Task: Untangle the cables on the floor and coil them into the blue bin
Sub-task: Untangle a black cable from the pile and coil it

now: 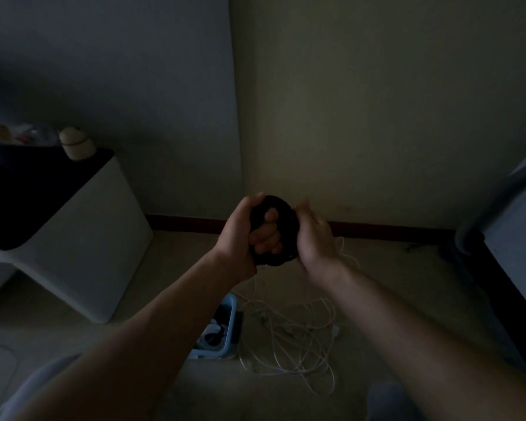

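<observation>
Black cable wound into a thick oval coil (286, 218) is hanging in mid-air between both hands, above the floor and well up from the bin. Left hand (245, 235) is clenching it, with fingers curling through the loop's centre. Right hand (313, 238) is sitting against the coil's right edge. It's motion-blurred, so I can't tell if it's gripping or only touching.

My read: last turns are being tidied before stowing.
- Left hand should be clamping all turns so none are springing loose.
- Right hand should be feeding any tail round in the same direction as the lay, without twisting.
- The end needs tucking in before either hand is letting go, then the coil goes into the bin flat, not dropped.

Small light-blue plastic bin (233, 314) is standing on the floor below, with the left forearm partly hiding it. Something is already lying inside, too dim to identify. Thin white cable tangle (289, 326) is sprawling loose just beside the bin's right side, so I'm judging the task well short of done.

Pale beige floor (401, 287) is looking matte. Dark red skirting board (377, 228) is running along its far edge. White boxy cabinet with a dark top (82, 238) is standing at the floor's left edge, a cream jar (75, 144) sitting on its top corner. Light is very low.
</observation>
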A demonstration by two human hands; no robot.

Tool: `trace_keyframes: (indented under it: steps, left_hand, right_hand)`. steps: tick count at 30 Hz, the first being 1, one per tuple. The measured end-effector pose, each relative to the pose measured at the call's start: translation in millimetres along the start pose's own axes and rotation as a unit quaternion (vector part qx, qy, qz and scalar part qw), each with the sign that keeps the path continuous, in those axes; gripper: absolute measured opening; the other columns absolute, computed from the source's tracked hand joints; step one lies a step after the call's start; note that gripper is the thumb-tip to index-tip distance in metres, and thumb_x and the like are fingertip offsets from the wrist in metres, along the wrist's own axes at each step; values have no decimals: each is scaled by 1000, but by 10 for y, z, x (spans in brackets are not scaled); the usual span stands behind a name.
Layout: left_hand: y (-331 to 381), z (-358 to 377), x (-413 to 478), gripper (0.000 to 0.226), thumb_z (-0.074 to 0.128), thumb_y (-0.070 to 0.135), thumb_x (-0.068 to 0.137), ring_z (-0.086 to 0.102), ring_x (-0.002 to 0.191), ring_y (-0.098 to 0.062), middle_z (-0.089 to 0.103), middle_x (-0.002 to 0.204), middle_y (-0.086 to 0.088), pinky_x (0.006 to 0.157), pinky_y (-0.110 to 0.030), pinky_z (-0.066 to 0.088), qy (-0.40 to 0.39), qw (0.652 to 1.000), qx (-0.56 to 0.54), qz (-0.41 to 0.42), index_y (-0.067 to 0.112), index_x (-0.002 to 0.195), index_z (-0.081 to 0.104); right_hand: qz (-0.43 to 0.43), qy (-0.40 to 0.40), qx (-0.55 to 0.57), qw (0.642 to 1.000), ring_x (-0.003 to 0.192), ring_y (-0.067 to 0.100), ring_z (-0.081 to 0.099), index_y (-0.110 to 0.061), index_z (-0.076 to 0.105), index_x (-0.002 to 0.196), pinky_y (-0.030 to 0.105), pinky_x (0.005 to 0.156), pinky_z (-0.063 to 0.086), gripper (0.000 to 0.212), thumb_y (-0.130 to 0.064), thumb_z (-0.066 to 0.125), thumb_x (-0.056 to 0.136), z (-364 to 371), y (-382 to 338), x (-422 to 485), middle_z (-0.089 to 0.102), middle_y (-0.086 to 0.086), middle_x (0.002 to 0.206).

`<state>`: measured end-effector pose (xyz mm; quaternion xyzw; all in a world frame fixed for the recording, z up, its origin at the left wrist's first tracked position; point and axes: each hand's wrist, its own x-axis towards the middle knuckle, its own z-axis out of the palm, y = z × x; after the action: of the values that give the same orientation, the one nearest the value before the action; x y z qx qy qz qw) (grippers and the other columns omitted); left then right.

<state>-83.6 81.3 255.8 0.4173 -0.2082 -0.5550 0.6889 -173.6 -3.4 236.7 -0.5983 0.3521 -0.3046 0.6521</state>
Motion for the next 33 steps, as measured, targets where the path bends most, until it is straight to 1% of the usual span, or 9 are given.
trace_keyframes:
  steps: [2,6,8,15,19,22,25,28,33]
  left_hand:
    - [8,-18,-5,46,35,45,100,23,35,-11,24,40,6,44,-25,31,14,1000,1,5,16,66,45]
    - [2,-45,-10,47,36,44,98,30,37,-11,29,41,5,45,-25,35,50,998,-37,4,12,68,49]
    - [1,-53,-24,48,36,46,98,38,43,-13,36,47,2,47,-25,39,85,995,-47,-2,10,70,51]
    - [63,-42,-140,47,46,46,98,52,47,-14,56,58,-3,50,-23,49,281,958,-60,-18,9,75,65]
    - [143,-130,-201,43,47,44,99,54,54,-16,58,64,-4,59,-29,50,321,945,-56,-22,8,85,66]
    - [196,-245,-270,47,41,43,103,61,72,-21,62,86,-9,71,-37,54,304,951,-33,-37,5,109,68]
    - [244,-394,-298,45,39,37,105,59,68,-20,63,94,-13,77,-39,52,319,947,-14,-38,3,122,63]
    - [248,-533,-346,37,41,27,106,65,72,-22,68,92,-15,82,-39,56,331,942,18,-45,-1,121,60]
    - [228,-587,-497,32,54,31,102,72,85,-28,73,95,-15,81,-47,60,322,942,78,-49,2,105,66]
  right_hand:
    - [-7,-19,-27,999,79,13,67,-11,70,97,27,67,53,59,-53,30,103,28,11,-10,70,3,86]
    - [-64,-31,-83,994,56,12,64,-24,66,68,33,62,52,56,-47,32,106,161,41,46,70,0,65]
    - [-69,-37,-78,994,48,8,58,-21,60,64,28,58,48,56,-43,31,107,231,74,80,65,-2,54]
    - [-106,-65,-118,985,45,8,50,-26,51,46,31,56,38,66,-45,31,106,453,239,134,53,-7,46]
    - [-120,-59,-139,981,48,5,54,-22,56,59,23,50,39,57,-41,33,107,603,227,131,57,-8,51]
    - [-136,-35,-169,976,54,3,54,-25,55,62,22,52,36,50,-41,38,105,663,229,179,57,-9,57]
    - [-135,-44,-203,969,58,7,54,-24,53,65,21,52,34,47,-42,38,105,719,253,172,57,-6,62]
    - [-123,-38,-243,961,55,6,51,-20,49,63,18,47,32,48,-43,39,104,785,321,134,53,-5,60]
    - [-129,-49,-285,949,65,13,58,-14,57,75,29,55,37,50,-47,35,104,864,410,121,60,0,70]
